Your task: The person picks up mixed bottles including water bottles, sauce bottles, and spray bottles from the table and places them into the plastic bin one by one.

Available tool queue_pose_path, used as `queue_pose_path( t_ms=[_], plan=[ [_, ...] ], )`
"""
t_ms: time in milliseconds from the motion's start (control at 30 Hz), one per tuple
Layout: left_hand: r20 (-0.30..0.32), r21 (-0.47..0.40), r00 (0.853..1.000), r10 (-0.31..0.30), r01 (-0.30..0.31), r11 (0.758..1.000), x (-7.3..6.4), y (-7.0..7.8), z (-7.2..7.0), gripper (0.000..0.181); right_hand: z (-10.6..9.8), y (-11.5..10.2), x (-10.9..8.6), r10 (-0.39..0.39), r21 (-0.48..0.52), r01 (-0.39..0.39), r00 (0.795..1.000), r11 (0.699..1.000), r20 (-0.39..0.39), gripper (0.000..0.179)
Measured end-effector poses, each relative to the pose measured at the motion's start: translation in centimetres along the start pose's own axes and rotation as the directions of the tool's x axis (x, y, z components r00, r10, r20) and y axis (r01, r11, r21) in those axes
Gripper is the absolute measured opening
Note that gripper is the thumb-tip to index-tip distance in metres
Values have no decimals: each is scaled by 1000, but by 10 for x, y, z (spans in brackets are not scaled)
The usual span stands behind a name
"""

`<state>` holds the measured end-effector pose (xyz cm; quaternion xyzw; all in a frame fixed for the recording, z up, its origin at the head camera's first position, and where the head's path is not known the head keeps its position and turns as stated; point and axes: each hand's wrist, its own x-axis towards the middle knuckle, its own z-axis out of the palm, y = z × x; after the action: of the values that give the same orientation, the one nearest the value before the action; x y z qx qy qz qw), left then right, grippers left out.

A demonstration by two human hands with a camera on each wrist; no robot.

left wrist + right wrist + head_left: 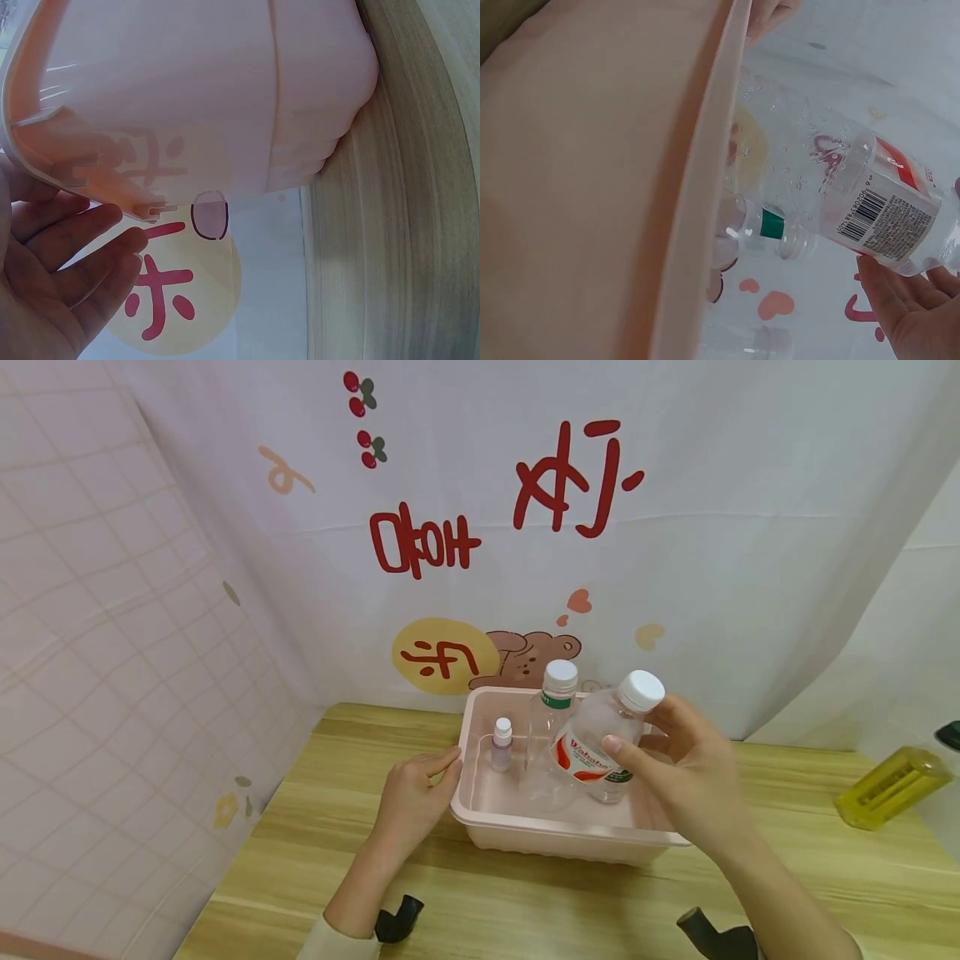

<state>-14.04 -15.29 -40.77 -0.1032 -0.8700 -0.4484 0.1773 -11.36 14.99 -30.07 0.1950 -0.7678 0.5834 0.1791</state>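
My right hand (693,768) grips a clear plastic bottle (588,747) with a white cap and a red-and-white label. The bottle tilts over the pink plastic basin (555,837), its base down toward the left inside. Another clear bottle (557,693) with a white cap and green band stands in the basin behind it. Part of a further clear bottle (611,792) shows below the held one. A small white-capped bottle (502,747) stands near the basin's left wall. At the left rim, my left hand (416,797) holds the basin's edge, fingers under the rim (67,229).
The basin sits on a wood-grain table (375,727). To the right is a bottle of yellow liquid (892,787) with a dark cap. A white printed cloth (675,568) hangs right behind the basin, and a grid-patterned cloth (112,652) hangs at the left.
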Motion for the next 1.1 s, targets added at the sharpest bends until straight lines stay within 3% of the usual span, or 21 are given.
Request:
queue_pose_path(
  t_ms=[167,433,667,833,1100],
  plan=[
    [-1,-2,1000,0,0,1000,0,0,0,28,10,6,-1,47,0,-47,998,999,40,53],
    [-2,-6,1000,-4,4,1000,0,-1,0,28,25,22,-2,27,-77,-23,998,997,52,52],
    [-7,-2,1000,-9,9,1000,0,-1,1,28,39,32,-3,33,-80,-28,998,996,60,52],
    [-4,-11,1000,-15,15,1000,0,-1,0,28,46,38,-4,105,-89,-98,991,991,88,54],
    [-1,-10,1000,-20,20,1000,1,-1,0,28,54,48,-3,265,-58,-259,953,964,145,56]
  ],
)
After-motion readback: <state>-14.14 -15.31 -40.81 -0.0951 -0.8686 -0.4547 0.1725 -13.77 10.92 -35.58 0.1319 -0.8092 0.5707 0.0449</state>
